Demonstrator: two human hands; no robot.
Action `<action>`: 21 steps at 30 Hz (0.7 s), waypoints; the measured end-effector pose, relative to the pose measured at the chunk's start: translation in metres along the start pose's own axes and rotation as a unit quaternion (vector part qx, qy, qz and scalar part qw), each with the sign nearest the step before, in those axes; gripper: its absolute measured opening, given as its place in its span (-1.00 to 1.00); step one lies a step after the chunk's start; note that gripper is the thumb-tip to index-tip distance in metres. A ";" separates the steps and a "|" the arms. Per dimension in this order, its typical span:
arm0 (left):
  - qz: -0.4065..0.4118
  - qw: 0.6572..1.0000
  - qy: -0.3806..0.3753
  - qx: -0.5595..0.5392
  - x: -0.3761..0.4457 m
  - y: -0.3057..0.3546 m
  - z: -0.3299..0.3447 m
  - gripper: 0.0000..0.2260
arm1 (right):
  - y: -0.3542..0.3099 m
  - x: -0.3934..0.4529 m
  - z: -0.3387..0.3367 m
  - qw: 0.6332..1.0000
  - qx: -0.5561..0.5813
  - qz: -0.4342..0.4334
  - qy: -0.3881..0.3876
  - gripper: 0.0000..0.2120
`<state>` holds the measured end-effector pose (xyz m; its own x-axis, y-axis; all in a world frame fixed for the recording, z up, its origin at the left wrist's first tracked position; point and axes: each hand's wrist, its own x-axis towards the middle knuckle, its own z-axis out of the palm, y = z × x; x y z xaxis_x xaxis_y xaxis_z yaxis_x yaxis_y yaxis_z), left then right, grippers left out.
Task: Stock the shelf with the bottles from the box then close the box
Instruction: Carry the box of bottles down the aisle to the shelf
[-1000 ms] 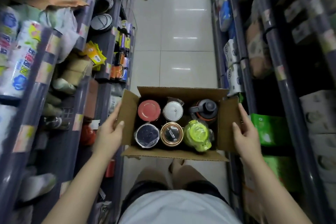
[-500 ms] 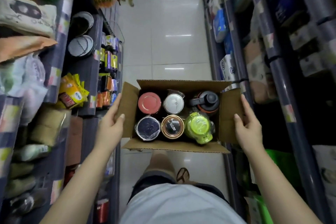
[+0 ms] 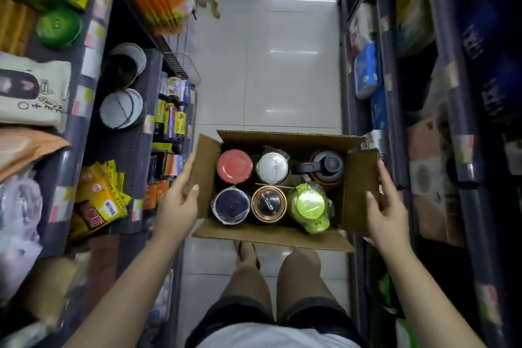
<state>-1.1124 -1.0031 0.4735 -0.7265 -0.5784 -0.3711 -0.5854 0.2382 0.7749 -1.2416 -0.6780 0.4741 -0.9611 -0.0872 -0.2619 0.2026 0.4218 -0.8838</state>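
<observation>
bright overhead light, streaky glare on floor tiles (image 3: 282, 79); shelves (image 3: 466, 150) dim; edges blurred, bent by wide-angle lens.

box (image 3: 271, 237) between shelves | six bottles (image 3: 268, 203) inside, two rows | hands on box's left, right sides

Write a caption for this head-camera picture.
Two hands carry an open brown cardboard box of six bottles down a shop aisle.
</observation>
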 end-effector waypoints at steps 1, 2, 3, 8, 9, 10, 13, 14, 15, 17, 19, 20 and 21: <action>0.001 1.000 0.013 0.000 0.001 0.004 0.004 -0.39 | -0.005 0.015 0.000 1.000 0.002 0.002 -0.019 -0.37; 0.001 1.000 0.022 -0.002 0.001 0.006 0.008 -0.39 | -0.010 0.027 -0.001 0.999 -0.001 0.004 -0.038 -0.37; -0.007 0.999 0.037 -0.013 0.000 0.006 0.013 -0.39 | -0.017 0.042 -0.001 0.998 -0.010 -0.004 -0.063 -0.37; -0.081 0.980 0.137 -0.120 -0.021 -0.002 0.039 -0.39 | -0.052 0.104 0.007 0.976 -0.103 -0.065 -0.178 -0.37; -0.096 0.973 0.167 -0.128 -0.027 -0.004 0.044 -0.39 | -0.059 0.114 0.013 0.967 -0.127 -0.086 -0.203 -0.37; -0.112 0.965 0.196 -0.134 -0.035 -0.009 0.050 -0.39 | -0.066 0.123 0.020 0.956 -0.153 -0.105 -0.228 -0.37; -0.163 0.933 0.275 -0.166 -0.067 -0.015 0.065 -0.33 | -0.091 0.144 0.045 0.916 -0.215 -0.162 -0.297 -0.36; -0.184 0.918 0.304 -0.178 -0.080 -0.018 0.067 -0.34 | -0.098 0.145 0.057 0.899 -0.223 -0.186 -0.329 -0.35; -0.201 0.900 0.333 -0.196 -0.094 -0.022 0.070 -0.36 | -0.106 0.144 0.070 0.880 -0.228 -0.206 -0.363 -0.35; -0.226 0.866 0.379 -0.233 -0.120 -0.026 0.076 -0.41 | -0.119 0.139 0.098 0.847 -0.234 -0.233 -0.417 -0.34; -0.252 0.829 0.433 -0.248 -0.151 -0.030 0.083 -0.42 | -0.127 0.124 0.132 0.806 -0.242 -0.266 -0.470 -0.34; -0.270 0.805 0.463 -0.253 -0.168 -0.035 0.086 -0.42 | -0.129 0.110 0.148 0.785 -0.251 -0.285 -0.490 -0.33; -0.286 0.779 0.491 -0.266 -0.186 -0.038 0.089 -0.42 | -0.130 0.096 0.165 0.758 -0.262 -0.309 -0.511 -0.33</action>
<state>-0.9866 -0.8348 0.4676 0.3767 -0.8508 -0.3663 -0.2913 -0.4841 0.8251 -1.3296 -0.8899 0.4999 -0.1404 -0.9553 -0.2604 -0.5864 0.2921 -0.7555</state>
